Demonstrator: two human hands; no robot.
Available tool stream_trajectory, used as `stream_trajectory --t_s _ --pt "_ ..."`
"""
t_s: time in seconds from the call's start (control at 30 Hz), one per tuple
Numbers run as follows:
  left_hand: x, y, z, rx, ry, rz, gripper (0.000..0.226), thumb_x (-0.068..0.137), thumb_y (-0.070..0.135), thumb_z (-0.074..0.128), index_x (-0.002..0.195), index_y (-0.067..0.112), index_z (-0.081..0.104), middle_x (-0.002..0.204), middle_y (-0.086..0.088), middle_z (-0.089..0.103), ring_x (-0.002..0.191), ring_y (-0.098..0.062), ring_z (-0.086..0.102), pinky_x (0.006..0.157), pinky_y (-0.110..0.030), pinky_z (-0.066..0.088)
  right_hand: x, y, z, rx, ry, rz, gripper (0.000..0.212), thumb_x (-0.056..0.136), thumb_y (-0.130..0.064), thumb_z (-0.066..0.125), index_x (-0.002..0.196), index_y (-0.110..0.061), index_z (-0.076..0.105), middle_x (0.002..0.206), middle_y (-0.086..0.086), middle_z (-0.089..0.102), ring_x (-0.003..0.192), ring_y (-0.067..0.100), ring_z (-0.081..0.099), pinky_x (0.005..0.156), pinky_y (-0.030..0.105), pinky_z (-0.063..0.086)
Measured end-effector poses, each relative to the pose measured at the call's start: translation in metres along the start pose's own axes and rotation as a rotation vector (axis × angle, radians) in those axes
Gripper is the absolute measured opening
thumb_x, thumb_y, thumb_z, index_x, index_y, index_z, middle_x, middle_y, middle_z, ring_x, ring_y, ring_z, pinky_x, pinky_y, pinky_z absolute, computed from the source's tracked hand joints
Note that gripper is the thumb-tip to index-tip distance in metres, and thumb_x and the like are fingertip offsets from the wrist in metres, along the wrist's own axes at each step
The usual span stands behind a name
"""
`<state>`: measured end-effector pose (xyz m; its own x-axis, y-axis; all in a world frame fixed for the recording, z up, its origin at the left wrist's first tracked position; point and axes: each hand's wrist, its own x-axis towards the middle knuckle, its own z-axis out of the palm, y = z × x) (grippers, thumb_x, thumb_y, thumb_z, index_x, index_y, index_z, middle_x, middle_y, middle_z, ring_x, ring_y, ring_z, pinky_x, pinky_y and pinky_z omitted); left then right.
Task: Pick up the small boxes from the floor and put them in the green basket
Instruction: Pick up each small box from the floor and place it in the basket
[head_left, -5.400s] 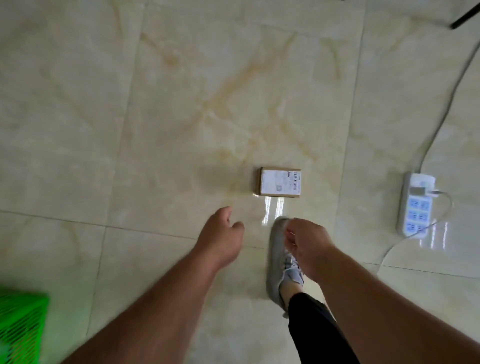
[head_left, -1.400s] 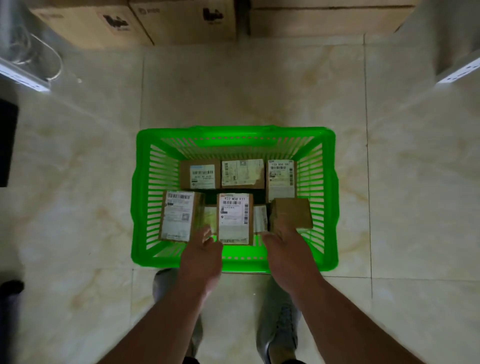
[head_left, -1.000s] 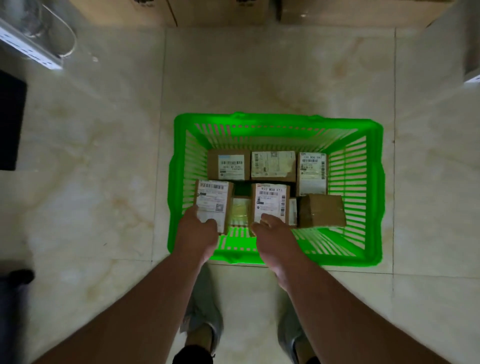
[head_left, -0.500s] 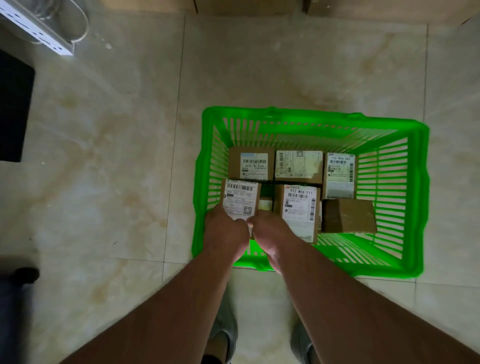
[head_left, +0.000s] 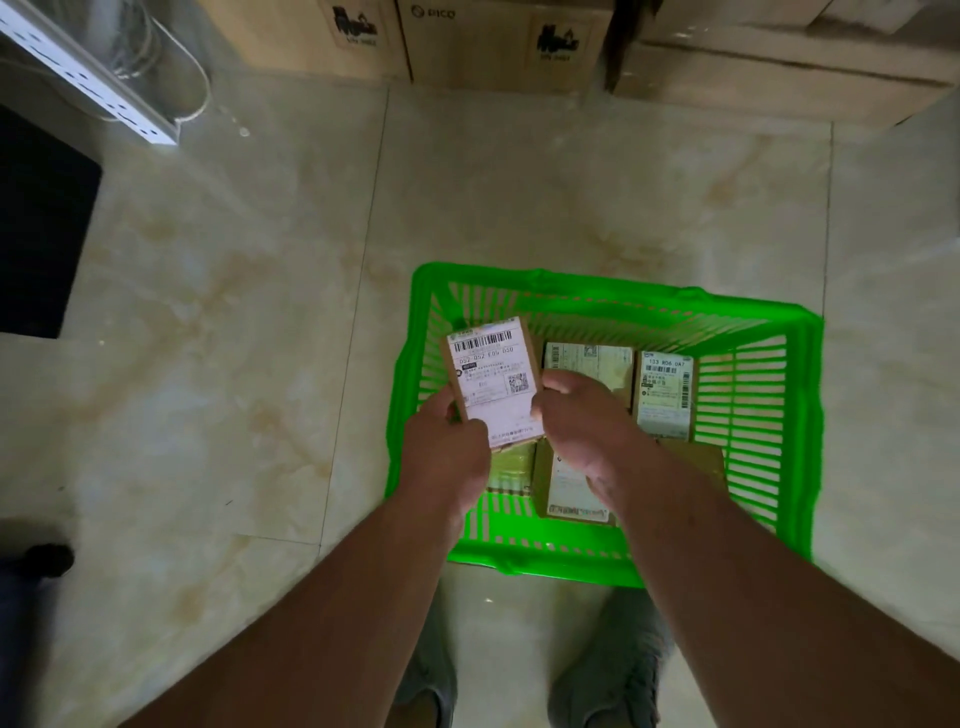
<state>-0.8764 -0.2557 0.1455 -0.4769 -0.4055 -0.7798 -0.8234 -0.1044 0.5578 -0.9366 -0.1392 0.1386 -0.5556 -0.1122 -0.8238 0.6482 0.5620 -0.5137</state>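
Both hands grip one small box (head_left: 493, 382) over the green basket's (head_left: 810, 415) left side: left hand (head_left: 449, 457) pinches its left edge, right hand (head_left: 582, 421) its right edge, label up, likely to reseat it. Other boxes (head_left: 666, 395) lie flat inside the basket.

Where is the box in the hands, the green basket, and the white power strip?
held box (head_left: 493, 379), head view, middle of its white label.
green basket (head_left: 613, 304), head view, far rim.
power strip (head_left: 98, 85), head view, its white top face.
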Motion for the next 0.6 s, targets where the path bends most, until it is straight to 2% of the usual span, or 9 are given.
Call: stream_trajectory --t_s 0.07,0.17,0.23,0.3,0.37,0.43,0.47,0.53,0.6 --pt "0.001 0.006 0.003 -0.044 -0.043 -0.033 0.04 0.09 -0.001 0.049 0.116 0.022 0.068 0.11 0.009 0.075 0.097 -0.009 0.07 0.073 -0.02 0.053 0.007 -0.008 -0.006 -0.057 -0.011 -0.024 0.048 0.093 -0.016 0.044 0.139 -0.02 0.057 0.138 0.004 0.065 0.082 0.002 0.058 0.054 0.015 0.041" --pt "0.007 0.007 0.007 -0.089 -0.046 -0.066 0.036 0.09 0.002 0.05 0.112 0.024 0.069 0.111 0.007 0.077 0.099 -0.012 0.07 0.072 -0.025 0.05 0.019 -0.015 -0.008 -0.15 -0.007 -0.065 0.036 0.09 -0.016 0.044 0.119 -0.021 0.065 0.128 0.003 0.071 0.077 0.0 0.059 0.047 0.017 0.043" --pt "0.014 0.006 0.012 -0.121 -0.061 -0.099 0.036 0.09 0.004 0.052 0.116 0.022 0.069 0.112 0.004 0.077 0.103 -0.014 0.07 0.08 -0.029 0.053 0.029 -0.019 -0.008 -0.25 -0.004 -0.101 0.03 0.089 -0.018 0.044 0.11 -0.023 0.064 0.122 0.003 0.073 0.077 0.006 0.063 0.049 0.022 0.043" --pt "0.02 0.005 0.017 -0.17 -0.086 -0.143 0.034 0.09 0.006 0.053 0.114 0.024 0.067 0.113 0.002 0.075 0.109 -0.017 0.067 0.098 -0.038 0.052 0.041 -0.023 -0.007 -0.35 0.001 -0.133 0.036 0.091 -0.017 0.044 0.123 -0.022 0.06 0.129 0.008 0.069 0.083 0.017 0.068 0.056 0.027 0.05" --pt "0.024 0.004 0.024 -0.216 -0.121 -0.186 0.038 0.09 0.005 0.051 0.119 0.025 0.066 0.119 0.001 0.073 0.116 -0.019 0.063 0.109 -0.047 0.045 0.052 -0.026 -0.005 -0.431 0.007 -0.147 0.049 0.095 -0.016 0.045 0.143 -0.019 0.048 0.145 0.01 0.058 0.101 0.025 0.069 0.071 0.03 0.055" --pt "0.029 0.0 0.029 -0.294 -0.125 -0.253 0.042 0.09 0.003 0.049 0.124 0.021 0.065 0.118 0.0 0.072 0.115 -0.02 0.061 0.111 -0.051 0.043 0.062 -0.029 -0.003 -0.509 -0.005 -0.174 0.054 0.097 -0.015 0.046 0.151 -0.018 0.039 0.152 0.011 0.05 0.11 0.028 0.067 0.067 0.027 0.048" --pt "0.031 -0.001 0.032 -0.346 -0.115 -0.29 0.038 0.091 0.001 0.049 0.119 0.021 0.066 0.111 0.001 0.072 0.108 -0.019 0.062 0.109 -0.049 0.046 0.066 -0.03 -0.001 -0.538 -0.01 -0.189 0.055 0.098 -0.014 0.046 0.152 -0.018 0.038 0.154 0.011 0.048 0.11 0.028 0.067 0.064 0.025 0.045" --pt "0.034 -0.005 0.035 -0.455 -0.098 -0.364 0.033 0.092 -0.003 0.049 0.106 0.022 0.066 0.101 0.001 0.07 0.095 -0.015 0.062 0.102 -0.041 0.052 0.074 -0.032 0.001 -0.584 -0.02 -0.204 0.055 0.099 -0.013 0.045 0.153 -0.019 0.037 0.156 0.011 0.045 0.119 0.027 0.063 0.072 0.024 0.044" --pt "0.038 -0.006 0.037 -0.543 -0.086 -0.415 0.03 0.093 -0.004 0.051 0.106 0.018 0.066 0.1 -0.001 0.068 0.091 -0.014 0.062 0.098 -0.036 0.055 0.081 -0.035 0.004 -0.604 -0.035 -0.206 0.056 0.098 -0.012 0.045 0.153 -0.02 0.038 0.157 0.011 0.044 0.128 0.028 0.057 0.079 0.024 0.046"
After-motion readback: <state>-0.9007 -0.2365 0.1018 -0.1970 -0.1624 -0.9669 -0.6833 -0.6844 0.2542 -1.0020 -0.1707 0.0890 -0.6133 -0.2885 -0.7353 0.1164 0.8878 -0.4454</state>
